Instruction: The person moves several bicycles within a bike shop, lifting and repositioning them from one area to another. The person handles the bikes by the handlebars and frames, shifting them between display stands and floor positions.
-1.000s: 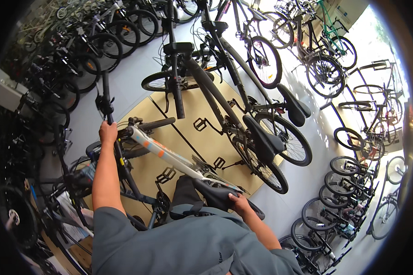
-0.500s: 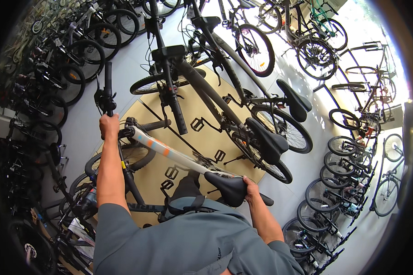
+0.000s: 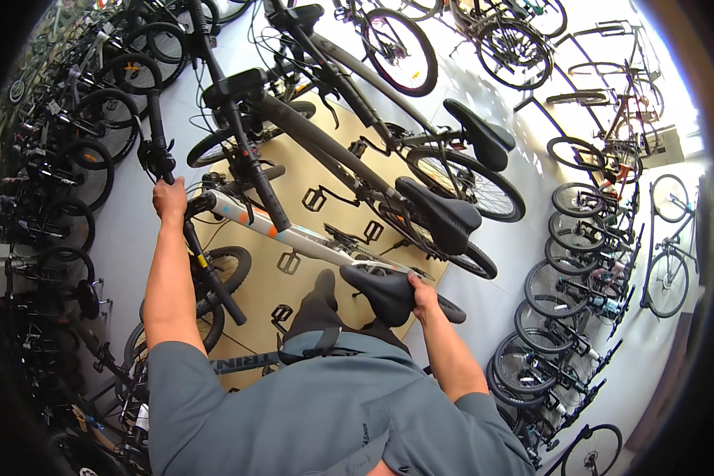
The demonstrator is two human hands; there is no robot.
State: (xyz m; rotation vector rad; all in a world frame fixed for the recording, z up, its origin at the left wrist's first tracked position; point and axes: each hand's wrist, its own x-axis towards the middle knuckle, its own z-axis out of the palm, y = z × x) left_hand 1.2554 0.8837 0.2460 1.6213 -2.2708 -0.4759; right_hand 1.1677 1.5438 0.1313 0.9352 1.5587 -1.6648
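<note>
I am holding a white bicycle with orange and blue marks on its frame (image 3: 242, 216), which runs crosswise in front of me. My left hand (image 3: 169, 198) is wrapped round its black handlebar (image 3: 157, 131), just below the brake lever and controls. At the other end, my right hand (image 3: 423, 295) grips the rear of the black saddle (image 3: 379, 293), thumb on top; its fingers are partly hidden underneath. Just beyond stands a dark bicycle (image 3: 317, 147), whose handlebar grip (image 3: 270, 202) overlaps the white frame in view. Its own black saddle (image 3: 440, 216) lies beyond mine.
Another dark bicycle with a black saddle (image 3: 484, 139) stands farther off. Rows of parked bicycles line the left side (image 3: 95, 143) and the right (image 3: 559, 293). Underfoot is a tan floor panel (image 3: 254, 333), with pale tiles (image 3: 516, 262) around it. My legs (image 3: 317, 309) are close to the white bicycle.
The surroundings have shifted left and upward in view. The white bicycle's front has come closer to the dark bicycle's grip, which now overlaps its frame. Both hands keep their hold.
</note>
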